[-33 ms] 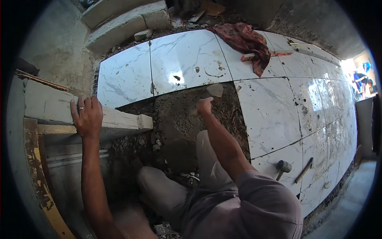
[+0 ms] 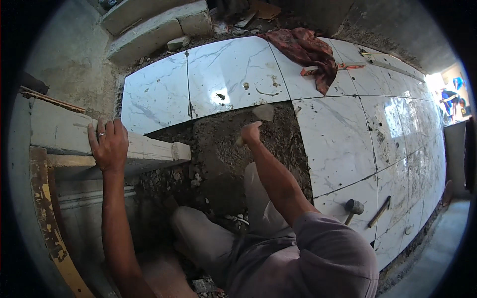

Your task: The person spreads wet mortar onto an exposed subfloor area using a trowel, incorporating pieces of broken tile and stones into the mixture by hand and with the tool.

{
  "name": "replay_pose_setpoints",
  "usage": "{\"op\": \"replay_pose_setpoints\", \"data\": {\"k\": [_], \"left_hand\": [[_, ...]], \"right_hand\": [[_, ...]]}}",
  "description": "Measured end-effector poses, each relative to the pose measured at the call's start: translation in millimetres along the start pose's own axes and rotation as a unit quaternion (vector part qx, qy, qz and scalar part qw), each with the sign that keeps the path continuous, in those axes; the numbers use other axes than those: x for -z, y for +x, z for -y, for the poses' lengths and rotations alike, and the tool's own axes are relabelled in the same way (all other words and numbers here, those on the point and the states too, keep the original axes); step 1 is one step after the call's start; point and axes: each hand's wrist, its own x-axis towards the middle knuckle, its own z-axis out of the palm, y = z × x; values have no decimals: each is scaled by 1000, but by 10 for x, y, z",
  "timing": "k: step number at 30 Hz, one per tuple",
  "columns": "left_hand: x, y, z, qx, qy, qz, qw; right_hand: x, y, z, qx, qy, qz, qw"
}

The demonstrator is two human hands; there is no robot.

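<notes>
My left hand (image 2: 108, 144) lies flat, fingers apart, on the top of a pale stone ledge (image 2: 149, 148) at the left; it holds nothing. My right hand (image 2: 250, 133) reaches forward over a bed of grey mortar (image 2: 218, 154) and grips a small trowel (image 2: 262, 113), whose blade points toward the far tiles. The mortar fills a gap between white marbled floor tiles (image 2: 228, 74). My knees are folded below the mortar patch.
A red cloth (image 2: 303, 49) and an orange level (image 2: 338, 67) lie on the far tiles. A rubber mallet (image 2: 354, 207) and a wooden stick (image 2: 380, 211) rest on the tiles at the right. Concrete blocks (image 2: 154, 25) and rubble line the far wall.
</notes>
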Motion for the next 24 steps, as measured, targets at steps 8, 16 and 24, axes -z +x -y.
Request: {"op": "replay_pose_setpoints", "data": {"k": [8,16,24], "left_hand": [[23,-124,183,9,13,-2,1000],[2,-26,48,6,18,-8,1000],[8,-77,79,-2,28,-7,1000]], "right_hand": [[184,-788,-379,15,354,-25,935],[691,-287,-1086,-92,340,-138,926],[719,-412,-786,-136,424,-97,890]]}}
